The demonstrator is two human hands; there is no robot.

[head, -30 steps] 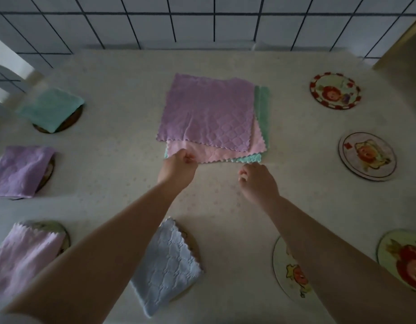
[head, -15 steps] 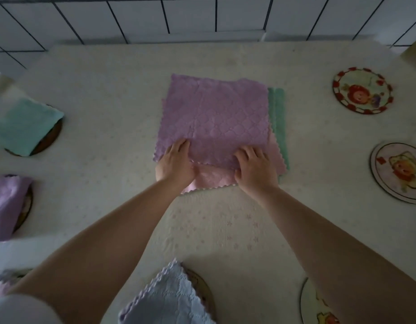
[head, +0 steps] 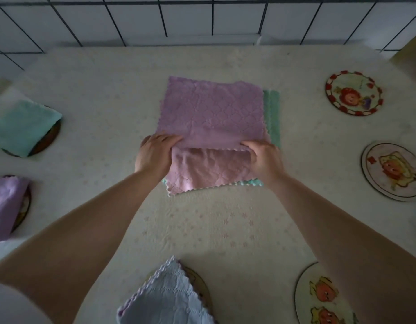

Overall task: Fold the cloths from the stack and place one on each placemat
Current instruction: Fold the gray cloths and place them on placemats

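Note:
A stack of cloths lies mid-table: a purple cloth point(head: 214, 111) on top, a pink cloth point(head: 202, 169) under it, a green cloth point(head: 272, 118) at the bottom. My left hand point(head: 155, 153) grips the purple cloth's near left corner. My right hand point(head: 263, 157) grips its near right corner. That near edge is lifted off the pink cloth. Folded cloths lie on placemats: a green one point(head: 20, 127), a purple one point(head: 6, 204) and a pale blue one point(head: 165, 298). Round picture placemats point(head: 353, 93), point(head: 393, 171), point(head: 319, 298) carry no cloth.
The table point(head: 108, 94) has a pale floral covering. A white tiled wall point(head: 202, 17) runs along its far edge. A dark brown surface point(head: 410, 54) shows at the far right corner.
My hands went from the stack's near edge onto the purple cloth, then took its near corners and lifted that edge, baring the pink cloth. The view moved closer.

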